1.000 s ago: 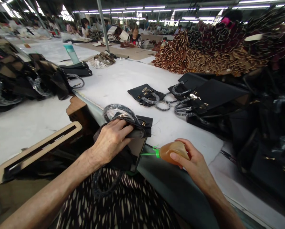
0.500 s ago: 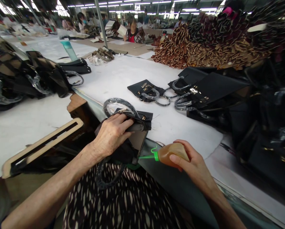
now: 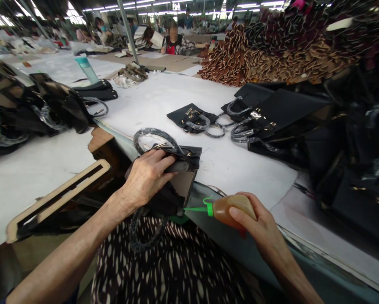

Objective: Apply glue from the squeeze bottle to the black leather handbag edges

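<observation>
My left hand (image 3: 148,175) grips the upper edge of a black handbag (image 3: 194,157) at the table's front edge, its fingers over the top. Plastic film wraps the bag's looped handles; one handle (image 3: 157,131) stands up behind my hand and another (image 3: 145,238) hangs below. My right hand (image 3: 252,219) is closed around a squeeze bottle (image 3: 230,210) of brownish liquid with a green cap and long green nozzle. The bottle lies nearly level, and its nozzle tip is at the lower side of the bag. Whether the tip touches the bag I cannot tell.
More black handbags (image 3: 192,118) lie on the white tabletop (image 3: 157,97), with a larger heap at the right and others at the left. A beige slotted frame (image 3: 59,194) stands left of my arm. Brown cut pieces (image 3: 227,59) are piled behind. A person (image 3: 173,42) sits across the table.
My right hand and the bottle have shifted slightly right and down, the nozzle tip staying near the bag. My left hand keeps its hold. The view has moved slightly.
</observation>
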`<state>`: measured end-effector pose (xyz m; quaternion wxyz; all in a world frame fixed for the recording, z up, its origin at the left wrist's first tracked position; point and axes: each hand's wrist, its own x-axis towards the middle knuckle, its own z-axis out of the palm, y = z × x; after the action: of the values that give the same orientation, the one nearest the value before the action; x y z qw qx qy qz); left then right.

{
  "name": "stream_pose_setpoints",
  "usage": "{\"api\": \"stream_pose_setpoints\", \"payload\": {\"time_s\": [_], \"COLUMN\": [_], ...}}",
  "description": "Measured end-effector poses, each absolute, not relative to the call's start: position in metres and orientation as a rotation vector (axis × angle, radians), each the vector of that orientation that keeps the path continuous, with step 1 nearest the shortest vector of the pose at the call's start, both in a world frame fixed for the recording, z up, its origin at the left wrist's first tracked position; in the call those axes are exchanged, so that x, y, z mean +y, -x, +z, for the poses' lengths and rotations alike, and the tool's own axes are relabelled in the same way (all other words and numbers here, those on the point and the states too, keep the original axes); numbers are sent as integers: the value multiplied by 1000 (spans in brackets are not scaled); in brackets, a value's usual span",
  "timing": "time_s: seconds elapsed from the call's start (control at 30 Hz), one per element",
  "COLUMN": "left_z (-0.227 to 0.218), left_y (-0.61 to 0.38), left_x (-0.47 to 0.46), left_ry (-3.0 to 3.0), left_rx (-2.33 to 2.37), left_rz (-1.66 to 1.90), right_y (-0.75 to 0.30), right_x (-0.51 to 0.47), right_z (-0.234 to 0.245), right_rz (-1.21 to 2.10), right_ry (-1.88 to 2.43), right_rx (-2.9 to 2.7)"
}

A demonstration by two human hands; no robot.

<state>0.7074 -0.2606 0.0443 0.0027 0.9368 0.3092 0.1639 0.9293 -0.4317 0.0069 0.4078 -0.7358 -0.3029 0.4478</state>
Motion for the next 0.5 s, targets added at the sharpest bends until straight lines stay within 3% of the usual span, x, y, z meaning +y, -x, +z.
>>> {"api": "stream_pose_setpoints", "payload": {"time_s": [0.5], "left_z": [43], "left_y": [-708], "left_x": [-259], "left_ry": [-2920], "left_rx": [958], "left_rz": [532], "right_y": [-924], "right_x": [-434], "right_z": [5], "right_rz": [1131], "right_ry": [1847], "right_rx": [-775]}}
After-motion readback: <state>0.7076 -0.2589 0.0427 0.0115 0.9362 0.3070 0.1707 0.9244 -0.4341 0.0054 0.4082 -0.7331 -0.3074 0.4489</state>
